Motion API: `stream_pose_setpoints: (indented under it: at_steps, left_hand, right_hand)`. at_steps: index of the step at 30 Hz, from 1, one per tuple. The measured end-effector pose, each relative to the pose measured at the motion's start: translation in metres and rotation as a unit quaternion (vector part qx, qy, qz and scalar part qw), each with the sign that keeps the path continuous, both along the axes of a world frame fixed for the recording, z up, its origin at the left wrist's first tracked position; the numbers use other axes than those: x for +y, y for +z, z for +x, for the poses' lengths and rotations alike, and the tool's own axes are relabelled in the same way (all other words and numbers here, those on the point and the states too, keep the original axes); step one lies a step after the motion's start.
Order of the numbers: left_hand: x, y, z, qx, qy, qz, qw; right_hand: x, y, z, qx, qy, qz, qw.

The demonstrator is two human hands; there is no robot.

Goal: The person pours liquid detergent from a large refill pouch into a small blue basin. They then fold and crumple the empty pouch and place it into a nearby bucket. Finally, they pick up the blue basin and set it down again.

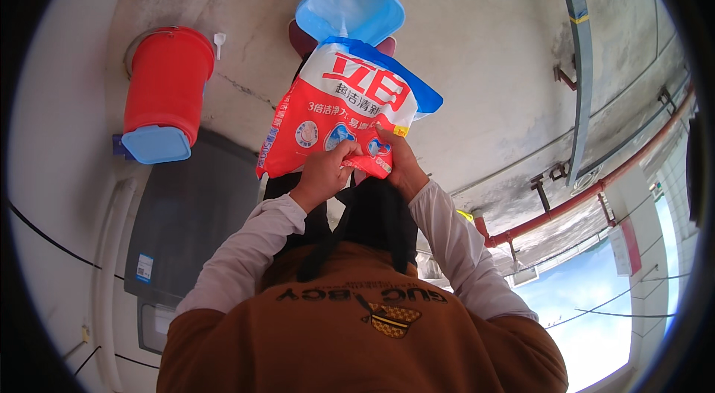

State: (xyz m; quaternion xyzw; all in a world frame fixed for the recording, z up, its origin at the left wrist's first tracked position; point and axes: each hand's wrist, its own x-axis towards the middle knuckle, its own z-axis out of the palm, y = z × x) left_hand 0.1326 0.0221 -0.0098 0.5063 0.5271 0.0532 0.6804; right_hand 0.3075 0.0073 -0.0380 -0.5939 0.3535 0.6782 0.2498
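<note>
A red-and-white bag [294, 136] was held by its near edge, which was pinched by the fingers of the left hand [324, 172], while its right corner was grasped by the right hand [403, 164]. Its blue-trimmed far end was poised at the near rim of a light blue basin [376, 2]; contact could not be told. Wide concrete floor [491, 58] was seen rightward; leftward, a red bucket [170, 80] was set well apart.
</note>
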Motion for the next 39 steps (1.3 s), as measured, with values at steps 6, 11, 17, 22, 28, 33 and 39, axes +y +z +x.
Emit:
stream_pose_setpoints:
  at_steps: [6,11,17,22,28,33,39]
  left_hand:
    - [-0.003,-0.005,-0.002,0.006,-0.019,-0.004,1.0]
    - [0.039,-0.019,-0.024,-0.122,-0.163,-0.266,0.942]
    - [0.113,-0.138,-0.044,0.033,0.065,-0.222,0.972]
    - [0.097,-0.25,-0.028,0.27,0.037,-0.227,0.935]
    - [0.116,-0.222,0.011,0.107,0.149,-0.494,0.85]
    - [0.099,-0.251,-0.011,0.081,0.14,-0.476,0.864]
    - [0.096,-0.257,-0.014,0.091,0.107,-0.492,0.859]
  right_hand:
    - [-0.019,-0.008,0.003,-0.031,0.047,0.008,0.998]
    - [-0.01,-0.001,0.006,0.002,0.091,0.032,0.995]
    - [-0.004,0.0,0.004,0.009,0.134,0.022,0.991]
    - [-0.013,-0.008,0.005,0.028,0.167,0.043,0.985]
    - [-0.024,-0.015,0.008,0.02,0.17,0.062,0.983]
    - [-0.026,-0.02,0.01,0.019,0.211,0.069,0.975]
    - [-0.022,-0.018,0.011,0.008,0.243,0.083,0.966]
